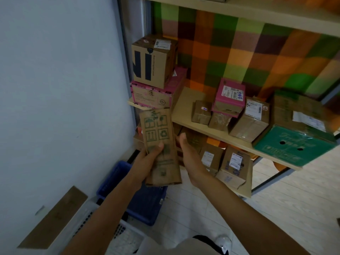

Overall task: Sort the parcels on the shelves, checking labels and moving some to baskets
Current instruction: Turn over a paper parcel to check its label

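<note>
The left hand (150, 157) grips the lower half of a narrow, flat cardboard parcel (158, 129), thumb pressed over the printed face and fingers hidden behind it. The right hand (189, 157) is spread and holds nothing, palm turned toward the parcel's right edge, just beside it and apparently not touching. The parcel's long axis runs away from the body and upward, its top leaning slightly left. It is creased brown kraft board, stamped with green handling symbols. No shipping label shows on this face, so it probably needs turning, and the right hand is placed to help. Directly below the parcel sits a blue plastic mesh basket (145, 208) on the pale floor, with a white lattice basket (127, 236) nearer the feet. Beyond, the pale wooden shelf (184, 105) carries taped brown boxes, a pink-topped box (230, 94) and a green fruit carton (292, 146), backed by a plaid cloth (239, 52).
</note>
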`<control>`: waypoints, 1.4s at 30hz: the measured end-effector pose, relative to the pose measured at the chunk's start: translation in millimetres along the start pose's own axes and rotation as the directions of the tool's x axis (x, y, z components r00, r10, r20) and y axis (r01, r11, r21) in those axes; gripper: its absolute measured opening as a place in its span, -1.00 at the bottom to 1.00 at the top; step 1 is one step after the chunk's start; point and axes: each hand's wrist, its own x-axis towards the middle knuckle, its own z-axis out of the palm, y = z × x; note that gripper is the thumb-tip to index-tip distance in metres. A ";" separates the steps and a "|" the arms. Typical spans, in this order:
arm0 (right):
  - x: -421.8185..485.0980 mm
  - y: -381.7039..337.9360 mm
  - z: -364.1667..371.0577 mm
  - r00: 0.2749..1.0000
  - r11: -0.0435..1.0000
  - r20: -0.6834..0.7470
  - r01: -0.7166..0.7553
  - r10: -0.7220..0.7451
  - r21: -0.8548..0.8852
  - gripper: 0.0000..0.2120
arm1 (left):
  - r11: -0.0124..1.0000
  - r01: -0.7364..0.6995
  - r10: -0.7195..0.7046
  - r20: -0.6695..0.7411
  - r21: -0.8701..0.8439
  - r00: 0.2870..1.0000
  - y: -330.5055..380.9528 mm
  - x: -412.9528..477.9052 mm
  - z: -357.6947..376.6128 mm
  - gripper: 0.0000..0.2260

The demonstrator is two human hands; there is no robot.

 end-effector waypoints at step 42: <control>-9.3 -8.9 -80.1 0.989 0.956 -0.016 -0.136 0.146 0.260 -0.50 | 0.994 0.065 -0.063 0.025 -0.091 0.998 -4.7 -10.8 -54.6 -0.45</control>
